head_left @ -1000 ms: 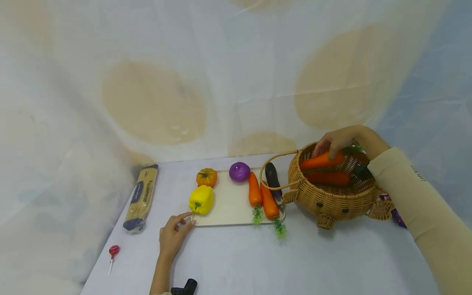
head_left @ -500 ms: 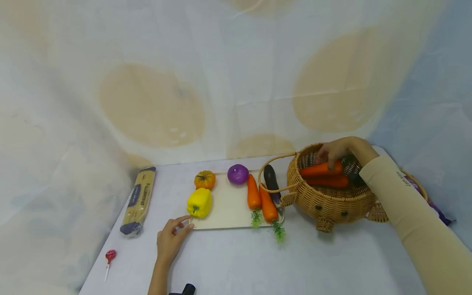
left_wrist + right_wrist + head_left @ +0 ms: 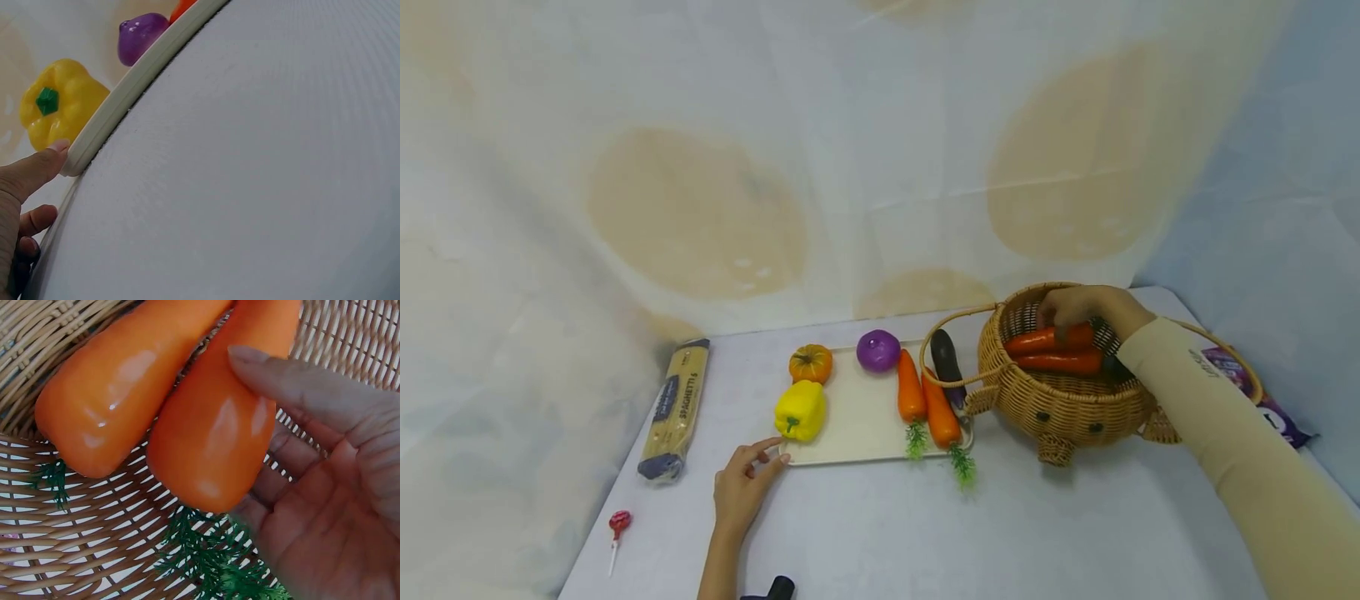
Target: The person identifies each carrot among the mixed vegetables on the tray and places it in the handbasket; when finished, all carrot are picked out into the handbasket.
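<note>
Clock centred on the tray, 12 away from you.

Your right hand (image 3: 1067,308) is inside the basket, gripping a carrot (image 3: 212,444), thumb across the top, fingers round the far flank. That carrot lies within the basket walls; can't tell whether its weight is on the floor or in your grip. Second carrot (image 3: 1060,362) is in there too, just beside it, untouched. Your sleeve (image 3: 1217,433) hides part of the inside.

Basket (image 3: 1075,412) stands upright at 3.

Your left hand (image 3: 741,492), at 7, pinches the near corner of the tray (image 3: 857,417) between thumb and forefinger; I read that as steadying.

Tally: two carrots in the basket. On the tray: first tray carrot (image 3: 912,387) and second tray carrot (image 3: 940,412) around 2 to 3, aubergine (image 3: 946,358) at 2, onion (image 3: 878,351) at 12, pumpkin (image 3: 811,364) at 10, pepper (image 3: 801,411) at 9. My judgement: partway through, your grip not yet released, loading or unloading undecidable from this instant.

Farther out: spaghetti (image 3: 677,408) at 9, lollipop (image 3: 618,527) at 8, purple packet (image 3: 1281,421) past the basket at 3.
</note>
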`<control>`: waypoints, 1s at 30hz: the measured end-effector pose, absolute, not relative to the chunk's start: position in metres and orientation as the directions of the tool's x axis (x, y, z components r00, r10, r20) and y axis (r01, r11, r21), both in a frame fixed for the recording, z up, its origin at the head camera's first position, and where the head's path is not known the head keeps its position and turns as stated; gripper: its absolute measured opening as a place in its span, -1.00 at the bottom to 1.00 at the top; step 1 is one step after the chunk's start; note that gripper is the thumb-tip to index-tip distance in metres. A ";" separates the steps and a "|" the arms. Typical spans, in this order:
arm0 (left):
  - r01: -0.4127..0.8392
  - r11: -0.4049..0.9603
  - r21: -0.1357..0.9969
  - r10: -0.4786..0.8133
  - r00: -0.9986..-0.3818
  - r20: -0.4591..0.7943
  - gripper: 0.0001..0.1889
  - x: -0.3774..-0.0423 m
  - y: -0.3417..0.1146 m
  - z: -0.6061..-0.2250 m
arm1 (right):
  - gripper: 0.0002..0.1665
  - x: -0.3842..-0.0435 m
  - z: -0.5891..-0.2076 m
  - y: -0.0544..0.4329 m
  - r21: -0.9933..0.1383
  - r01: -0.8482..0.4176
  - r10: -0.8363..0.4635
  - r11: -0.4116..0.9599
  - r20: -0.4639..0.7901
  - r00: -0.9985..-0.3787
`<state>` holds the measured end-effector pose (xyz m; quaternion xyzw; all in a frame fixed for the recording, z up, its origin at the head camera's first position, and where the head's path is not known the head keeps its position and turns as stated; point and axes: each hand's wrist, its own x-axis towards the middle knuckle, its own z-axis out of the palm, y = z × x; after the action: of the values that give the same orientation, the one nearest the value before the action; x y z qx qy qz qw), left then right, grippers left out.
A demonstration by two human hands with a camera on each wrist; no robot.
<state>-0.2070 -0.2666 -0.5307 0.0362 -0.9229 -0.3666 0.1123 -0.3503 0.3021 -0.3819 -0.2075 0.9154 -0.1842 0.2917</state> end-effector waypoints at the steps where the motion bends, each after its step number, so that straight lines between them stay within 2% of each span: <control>1: 0.016 0.730 0.684 -0.149 -0.972 0.182 -0.68 -0.207 -0.267 -0.531 | -0.60 -0.350 -0.382 0.302 -0.455 -0.268 -0.481 0.849 -0.459 -0.747; 7: 0.012 0.735 0.678 -0.151 -0.972 0.180 -0.68 -0.210 -0.267 -0.533 | -0.62 -0.345 -0.387 0.307 -0.420 -0.253 -0.458 0.871 -0.510 -0.728; 13: 0.014 0.739 0.673 -0.143 -0.974 0.177 -0.68 -0.209 -0.266 -0.535 | -0.61 -0.338 -0.391 0.313 -0.464 -0.156 -0.426 0.872 -0.566 -0.706; 20: 0.016 0.740 0.672 -0.138 -0.975 0.175 -0.67 -0.213 -0.262 -0.535 | -0.62 -0.341 -0.393 0.319 -0.472 -0.140 -0.423 0.870 -0.571 -0.704; 30: -0.051 0.758 0.650 -0.184 -0.973 0.138 -0.65 -0.212 -0.269 -0.540 | -0.57 -0.365 -0.390 0.293 -0.455 -0.295 -0.518 0.840 -0.512 -0.685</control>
<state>-0.2121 -0.2689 -0.5402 0.0628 -0.9325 -0.3422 0.0969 -0.3652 0.2926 -0.3903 -0.2251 0.9020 -0.1708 0.3265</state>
